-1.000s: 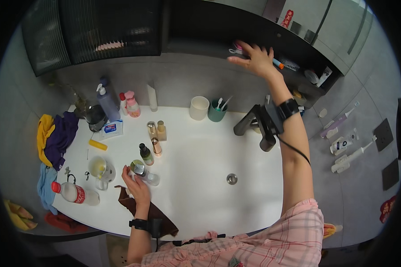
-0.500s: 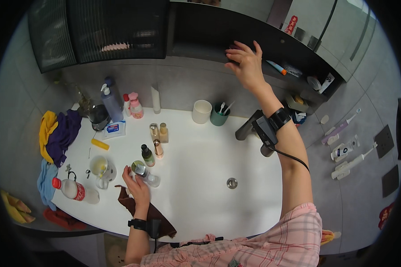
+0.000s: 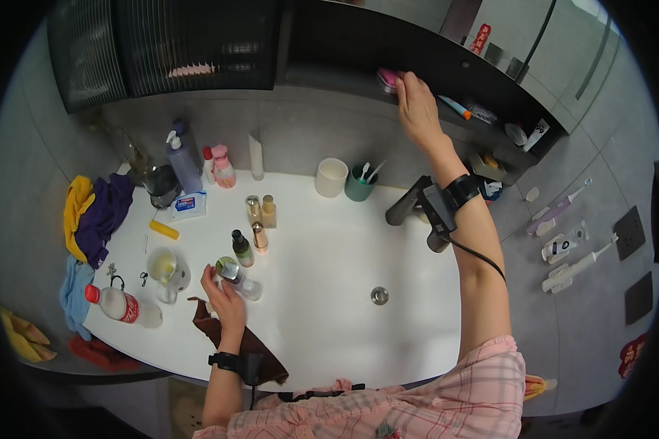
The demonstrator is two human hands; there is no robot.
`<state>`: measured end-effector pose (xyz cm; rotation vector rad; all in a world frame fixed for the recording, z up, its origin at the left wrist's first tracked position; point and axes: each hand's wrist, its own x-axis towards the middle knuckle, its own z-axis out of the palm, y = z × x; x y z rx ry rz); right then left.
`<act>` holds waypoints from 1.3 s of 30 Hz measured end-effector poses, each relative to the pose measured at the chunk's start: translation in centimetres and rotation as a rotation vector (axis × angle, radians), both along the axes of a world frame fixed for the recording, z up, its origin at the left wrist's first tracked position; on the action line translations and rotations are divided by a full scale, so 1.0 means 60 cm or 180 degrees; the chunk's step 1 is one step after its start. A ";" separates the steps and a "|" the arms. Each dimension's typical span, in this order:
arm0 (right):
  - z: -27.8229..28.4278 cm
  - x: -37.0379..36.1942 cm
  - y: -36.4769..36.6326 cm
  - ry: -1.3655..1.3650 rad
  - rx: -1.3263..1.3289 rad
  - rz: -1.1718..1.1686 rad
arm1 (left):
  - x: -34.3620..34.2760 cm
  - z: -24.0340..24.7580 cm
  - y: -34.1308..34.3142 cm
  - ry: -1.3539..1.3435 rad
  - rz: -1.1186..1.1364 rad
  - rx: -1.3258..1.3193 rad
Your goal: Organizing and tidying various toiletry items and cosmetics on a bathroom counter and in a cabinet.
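My right hand (image 3: 419, 115) reaches up to the dark shelf, its fingers closed on the right end of a small pink rounded case (image 3: 388, 80) with a paler lower side. Part of the case is hidden behind the fingers. Low on the white counter, my left hand (image 3: 225, 304) has its fingers stretched out beside a clear bottle (image 3: 249, 288) and a green-and-silver round-topped container (image 3: 228, 270). Whether the fingertips touch them I cannot tell. Under the left wrist lies a dark brown cloth (image 3: 260, 358).
A black faucet (image 3: 410, 201) stands below my right forearm, beside the white basin (image 3: 329, 329). Two cups, one white (image 3: 332, 178) and one green (image 3: 360, 183), line the back edge. Several bottles, a mug (image 3: 168, 272) and a red-capped bottle (image 3: 124, 306) occupy the left side.
My right hand has shifted slightly right and down, and its spread fingers have closed on the pink case, which shows more clearly now. My left hand stays by the bottles.
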<state>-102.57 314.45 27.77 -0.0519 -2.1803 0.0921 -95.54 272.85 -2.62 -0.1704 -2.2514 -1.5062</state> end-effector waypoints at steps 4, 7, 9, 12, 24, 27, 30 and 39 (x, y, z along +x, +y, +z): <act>-0.012 0.022 -0.006 0.0232 0.0528 0.0220 | 0.003 0.000 0.003 -0.0091 -0.0026 -0.0008; -0.013 0.030 -0.002 0.0166 0.1039 0.0174 | 0.004 -0.001 -0.001 -0.0069 -0.0029 -0.0007; -0.007 0.031 0.014 0.0035 0.1192 0.0157 | 0.000 -0.002 0.001 -0.0051 -0.0023 -0.0007; 0.000 0.033 0.014 0.0004 0.1688 0.0121 | 0.001 -0.002 0.003 -0.0036 -0.0033 0.0088; -0.353 0.221 -0.299 -0.1286 0.0752 0.3365 | -0.005 -0.010 -0.012 -0.0039 0.0007 0.0043; -0.458 0.266 -0.374 -0.1476 0.0732 0.3374 | -0.005 -0.006 -0.006 -0.0085 -0.0004 0.0184; -0.483 0.267 -0.437 -0.1318 0.0562 0.3181 | -0.009 -0.003 -0.003 -0.0191 0.0014 0.0527; -0.504 0.257 -0.477 -0.1607 -0.0944 0.3292 | 0.016 -0.026 -0.048 -0.0266 -0.0159 0.1108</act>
